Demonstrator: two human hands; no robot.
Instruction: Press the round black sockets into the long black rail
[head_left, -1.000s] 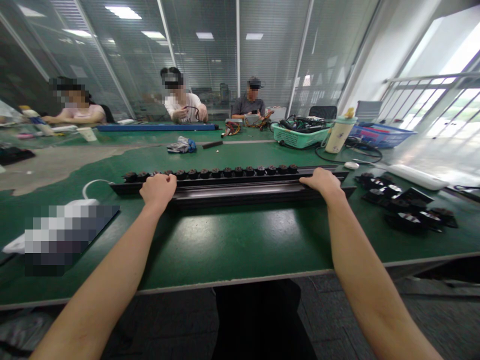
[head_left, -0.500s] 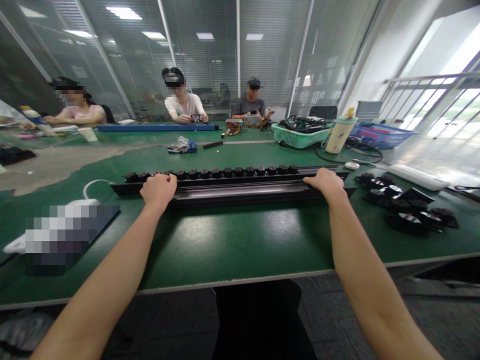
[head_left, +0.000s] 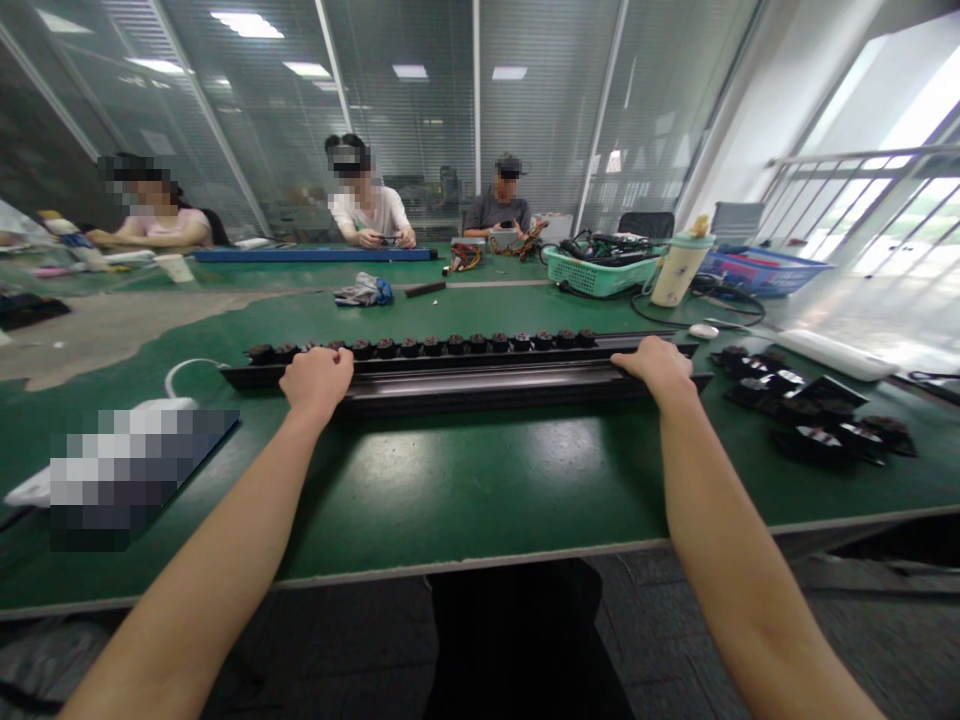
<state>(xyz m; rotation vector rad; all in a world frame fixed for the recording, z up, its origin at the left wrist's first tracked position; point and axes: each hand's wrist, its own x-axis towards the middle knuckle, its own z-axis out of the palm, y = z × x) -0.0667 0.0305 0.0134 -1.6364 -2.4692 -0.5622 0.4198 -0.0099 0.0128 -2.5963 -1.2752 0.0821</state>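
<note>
A long black rail (head_left: 480, 385) with a shiny inner channel lies across the green table (head_left: 465, 500). Behind its near part stands a row of small round black parts (head_left: 455, 346). Toward the rail's left end, my left hand (head_left: 319, 385) is closed on it, fingers curled over the far side. My right hand (head_left: 658, 368) grips the same rail near its right end, the thumb side pointing left along it. The undersides of both hands' fingers are partly hidden.
Several loose black parts (head_left: 817, 405) lie at the right. A green basket (head_left: 600, 275) of cables and a cream cup (head_left: 679, 272) stand behind. A white power strip (head_left: 30, 485) is at the left. People sit across the table.
</note>
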